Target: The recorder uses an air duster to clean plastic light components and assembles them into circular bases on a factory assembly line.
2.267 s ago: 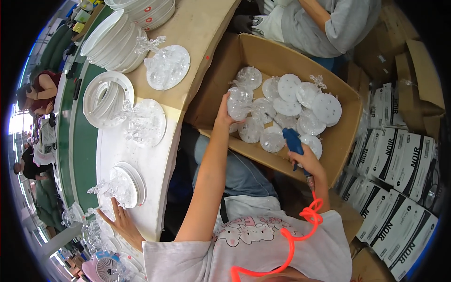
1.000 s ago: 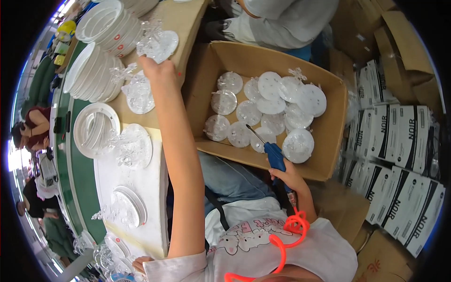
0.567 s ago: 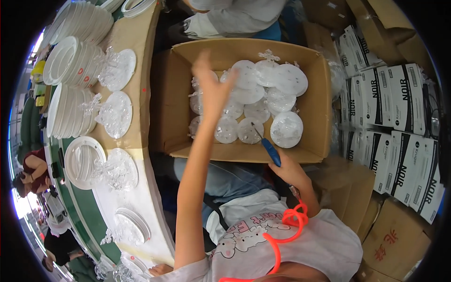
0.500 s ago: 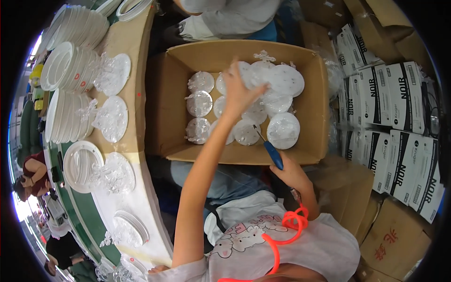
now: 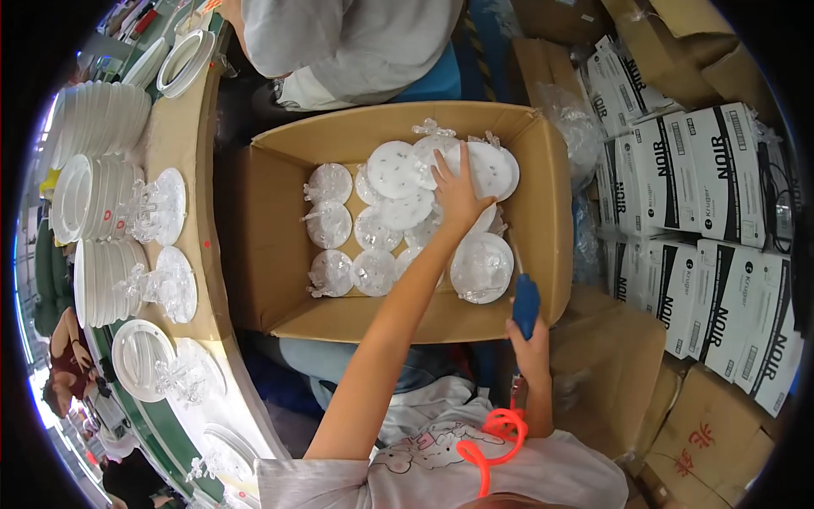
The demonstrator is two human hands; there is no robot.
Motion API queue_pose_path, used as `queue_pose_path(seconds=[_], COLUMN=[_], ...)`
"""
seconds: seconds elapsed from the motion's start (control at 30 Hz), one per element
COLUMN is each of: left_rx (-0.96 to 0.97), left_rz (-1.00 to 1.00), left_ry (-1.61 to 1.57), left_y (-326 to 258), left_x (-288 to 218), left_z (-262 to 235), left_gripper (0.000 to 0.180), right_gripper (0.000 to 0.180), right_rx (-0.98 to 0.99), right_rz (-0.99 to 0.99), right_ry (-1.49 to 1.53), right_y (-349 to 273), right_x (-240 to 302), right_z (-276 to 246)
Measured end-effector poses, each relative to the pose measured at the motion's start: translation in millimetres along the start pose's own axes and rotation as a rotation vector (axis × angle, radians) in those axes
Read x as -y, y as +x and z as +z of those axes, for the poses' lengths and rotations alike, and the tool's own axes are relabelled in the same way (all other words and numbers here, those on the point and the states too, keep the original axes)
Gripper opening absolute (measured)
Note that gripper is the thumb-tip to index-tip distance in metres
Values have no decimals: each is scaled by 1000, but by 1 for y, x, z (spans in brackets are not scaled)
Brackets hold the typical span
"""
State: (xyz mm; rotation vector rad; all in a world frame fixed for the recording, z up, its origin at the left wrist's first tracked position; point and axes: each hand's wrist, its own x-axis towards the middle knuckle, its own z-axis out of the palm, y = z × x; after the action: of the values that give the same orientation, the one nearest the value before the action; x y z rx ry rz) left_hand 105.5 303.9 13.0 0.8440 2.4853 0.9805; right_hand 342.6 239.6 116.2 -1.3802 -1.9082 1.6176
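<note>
My left hand [image 5: 460, 199] is over the right part of an open cardboard box [image 5: 292, 144], fingers spread, on or just above the white round discs [image 5: 493, 170]. Whether it touches them I cannot tell. My right hand [image 5: 532, 355] is closed round a blue air blow gun [image 5: 526, 305] just outside the box's near right side. A coiled orange hose [image 5: 511, 418] hangs from the gun. Inside the box sit several clear, round plastic-wrapped pieces [image 5: 329, 225] in rows, with larger white discs [image 5: 395, 170] on top. One big wrapped disc [image 5: 482, 269] lies near the front right.
Along the left runs a workbench [image 5: 182, 110] with stacks of white plates [image 5: 97, 127] and wrapped clear pieces [image 5: 170, 204]. Printed cartons [image 5: 670, 187] are piled at the right, beside a brown carton [image 5: 708, 433]. Another person's grey sleeve [image 5: 331, 42] is beyond the box.
My view has shifted, so the box sits lower and further left. My left hand has moved rightward over the discs. The blow gun has swung from pointing into the box to upright beside it.
</note>
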Motion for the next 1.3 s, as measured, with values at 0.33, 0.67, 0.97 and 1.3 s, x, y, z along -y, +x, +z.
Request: queue_pose_path(seconds=[0.33, 0.67, 0.97, 1.3], left_rx=[-85, -29, -53, -131], left_rz=[178, 47, 146, 357], left_ry=[-13, 117, 357, 100], left_y=[4, 24, 10, 10], left_x=[5, -20, -10, 12], left_z=[3, -1, 6, 9], left_gripper=[117, 128, 125, 101], right_gripper=[31, 27, 27, 28], right_rx=[171, 130, 128, 116], right_rz=[114, 97, 82, 81], right_ry=[-28, 14, -12, 86], right_y=[28, 20, 18, 20], right_x=[24, 28, 27, 35], right_z=[7, 10, 11, 16])
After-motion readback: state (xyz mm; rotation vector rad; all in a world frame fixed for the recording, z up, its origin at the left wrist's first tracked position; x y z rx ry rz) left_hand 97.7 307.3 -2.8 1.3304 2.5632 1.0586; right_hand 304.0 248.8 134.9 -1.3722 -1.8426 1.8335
